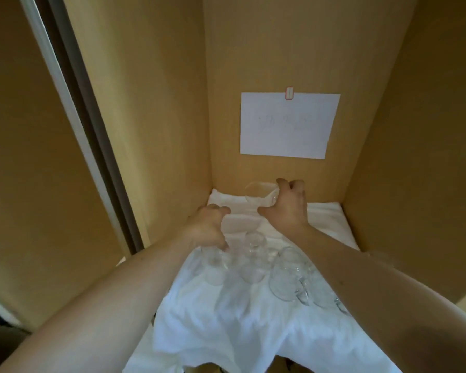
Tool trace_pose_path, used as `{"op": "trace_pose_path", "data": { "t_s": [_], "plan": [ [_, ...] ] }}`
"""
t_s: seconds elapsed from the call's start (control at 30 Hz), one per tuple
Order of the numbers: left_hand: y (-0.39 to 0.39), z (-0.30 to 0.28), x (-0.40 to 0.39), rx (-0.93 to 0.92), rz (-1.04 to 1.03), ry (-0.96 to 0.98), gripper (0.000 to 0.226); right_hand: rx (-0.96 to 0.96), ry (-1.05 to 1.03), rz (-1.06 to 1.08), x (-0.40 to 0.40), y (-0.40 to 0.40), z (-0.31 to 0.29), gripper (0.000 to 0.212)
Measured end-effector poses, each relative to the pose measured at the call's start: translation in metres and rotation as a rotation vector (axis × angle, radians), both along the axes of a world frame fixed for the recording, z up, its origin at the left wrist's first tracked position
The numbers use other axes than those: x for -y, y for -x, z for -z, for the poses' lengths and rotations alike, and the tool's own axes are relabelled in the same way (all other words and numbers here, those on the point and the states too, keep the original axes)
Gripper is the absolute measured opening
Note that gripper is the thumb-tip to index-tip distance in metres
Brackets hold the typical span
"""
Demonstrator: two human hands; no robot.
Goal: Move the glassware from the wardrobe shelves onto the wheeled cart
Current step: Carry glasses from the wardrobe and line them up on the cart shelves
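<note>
- A glass (261, 196) at the shelf's back is clamped by the right hand (285, 208), fingers curled round it for lifting.
- A second glass (215, 258) is pinched beneath the left hand (209, 228) fingers, on the white cloth (226, 319) laid as padding.

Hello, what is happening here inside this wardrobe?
A person is reaching into a wooden wardrobe whose shelf is covered with a white cloth. The right hand grips a clear drinking glass near the back wall. The left hand holds another clear glass nearer the front. Several more clear glasses stand on the cloth. A white paper sheet hangs on the back wall.
</note>
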State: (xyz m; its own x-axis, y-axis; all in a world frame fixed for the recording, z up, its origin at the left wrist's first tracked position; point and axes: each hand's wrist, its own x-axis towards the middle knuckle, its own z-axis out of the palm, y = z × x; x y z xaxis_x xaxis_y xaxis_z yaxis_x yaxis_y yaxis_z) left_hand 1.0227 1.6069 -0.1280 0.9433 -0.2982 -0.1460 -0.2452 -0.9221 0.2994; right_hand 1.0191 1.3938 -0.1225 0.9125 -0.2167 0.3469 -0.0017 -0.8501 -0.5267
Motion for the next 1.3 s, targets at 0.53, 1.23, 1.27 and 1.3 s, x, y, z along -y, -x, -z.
{"op": "trace_pose_path", "data": {
  "t_s": [0.53, 1.23, 1.27, 1.3],
  "plan": [
    [0.019, -0.006, -0.011, -0.052, -0.038, -0.035, 0.067, -0.013, -0.135, -0.032, -0.013, 0.017, 0.0, 0.087],
    [0.162, -0.105, 0.04, 0.593, -0.393, 0.391, 0.077, 0.144, -0.617, -0.023, 0.037, 0.156, -0.056, 0.093],
    [0.169, -0.107, 0.043, 0.596, -0.418, 0.42, 0.079, 0.146, -0.642, -0.031, 0.038, 0.164, -0.056, 0.091],
    [0.176, -0.108, 0.044, 0.595, -0.446, 0.441, 0.08, 0.154, -0.663, -0.039, 0.039, 0.172, -0.056, 0.089]
  ]
}}
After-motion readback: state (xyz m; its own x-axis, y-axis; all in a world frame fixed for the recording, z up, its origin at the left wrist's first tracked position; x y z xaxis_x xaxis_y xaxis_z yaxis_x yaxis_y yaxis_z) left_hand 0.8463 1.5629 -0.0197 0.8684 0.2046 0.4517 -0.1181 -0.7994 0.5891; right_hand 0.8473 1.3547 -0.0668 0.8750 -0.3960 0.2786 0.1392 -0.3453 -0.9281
